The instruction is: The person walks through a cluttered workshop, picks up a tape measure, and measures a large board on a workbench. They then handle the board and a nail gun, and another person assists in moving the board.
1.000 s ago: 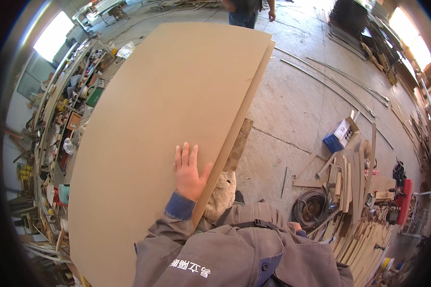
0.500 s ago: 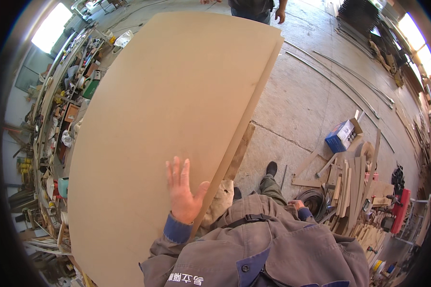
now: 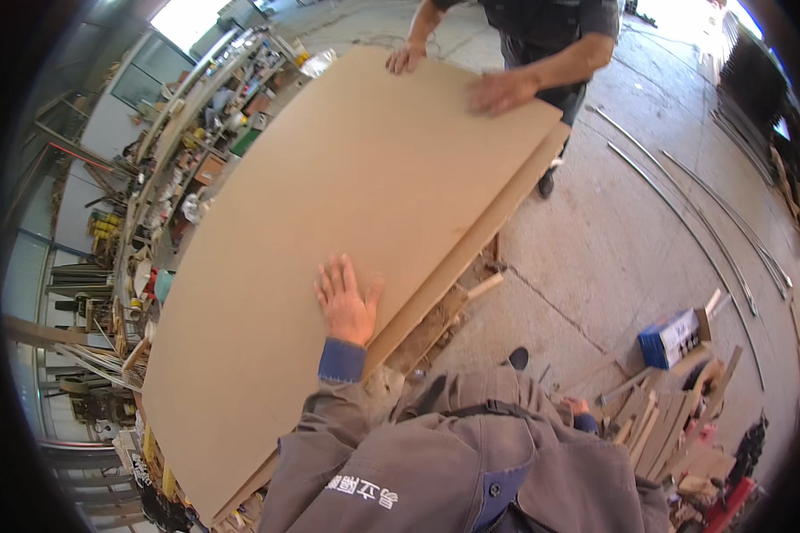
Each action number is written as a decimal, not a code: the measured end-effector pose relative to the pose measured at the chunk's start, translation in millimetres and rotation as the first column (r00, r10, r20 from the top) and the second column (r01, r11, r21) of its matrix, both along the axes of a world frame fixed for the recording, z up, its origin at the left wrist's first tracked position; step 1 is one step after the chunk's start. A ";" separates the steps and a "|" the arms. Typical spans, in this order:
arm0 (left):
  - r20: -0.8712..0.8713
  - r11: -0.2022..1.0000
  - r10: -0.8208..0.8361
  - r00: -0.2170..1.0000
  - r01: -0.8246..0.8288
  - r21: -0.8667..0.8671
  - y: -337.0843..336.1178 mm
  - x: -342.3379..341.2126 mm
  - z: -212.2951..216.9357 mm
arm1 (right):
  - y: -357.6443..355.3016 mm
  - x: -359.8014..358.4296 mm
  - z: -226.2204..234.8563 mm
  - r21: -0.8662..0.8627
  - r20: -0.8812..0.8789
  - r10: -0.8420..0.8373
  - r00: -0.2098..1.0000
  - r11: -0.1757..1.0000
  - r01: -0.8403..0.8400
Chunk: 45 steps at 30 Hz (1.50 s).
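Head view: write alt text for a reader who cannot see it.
A person's left hand lies flat, fingers spread, on a large tan board topping a stack in a cluttered workshop. At the far end, another person's hands press on the same board. The right hand hangs low beside the grey jacket.

Woodworking workshop: big fibreboard sheet (image 3: 329, 266) centre, cluttered tool shelves (image 3: 164, 169) left of it, timber offcuts (image 3: 667, 426) right, concrete floor (image 3: 613, 240) beneath.

The person wears a grey work jacket (image 3: 453, 462) with blue cuffs (image 3: 341, 361) and white chest lettering.
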<state>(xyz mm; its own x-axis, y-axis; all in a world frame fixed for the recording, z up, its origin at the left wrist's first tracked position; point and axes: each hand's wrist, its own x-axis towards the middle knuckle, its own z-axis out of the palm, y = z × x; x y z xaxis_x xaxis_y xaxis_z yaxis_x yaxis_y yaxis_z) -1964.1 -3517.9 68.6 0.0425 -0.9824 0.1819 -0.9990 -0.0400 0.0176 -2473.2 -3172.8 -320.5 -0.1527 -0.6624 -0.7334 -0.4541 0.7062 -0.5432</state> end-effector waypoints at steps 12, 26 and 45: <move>-0.043 0.999 0.002 0.999 0.000 0.036 3.6 -2.8 -13.3 | -70.4 -57.1 2.2 -0.025 -0.098 -0.020 0.995 1.000 0.018; -0.193 0.983 0.181 0.964 -0.172 0.062 -55.9 -17.4 9.5 | -128.2 -127.7 -2.0 -0.151 -0.066 0.117 0.991 0.980 -0.126; -0.133 0.944 0.327 0.936 -0.330 -0.005 -323.1 3.9 -6.1 | -270.4 -108.1 102.5 -0.188 -0.274 0.503 0.820 0.808 -0.558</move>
<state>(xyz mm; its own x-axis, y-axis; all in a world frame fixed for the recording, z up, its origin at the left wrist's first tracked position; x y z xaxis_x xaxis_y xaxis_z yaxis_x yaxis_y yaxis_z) -1960.2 -3841.0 62.5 0.3868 -0.9045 0.1799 -0.9194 -0.3632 0.1509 -2581.3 -3443.2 -218.0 0.1514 -0.8374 -0.5252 -0.8356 0.1754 -0.5205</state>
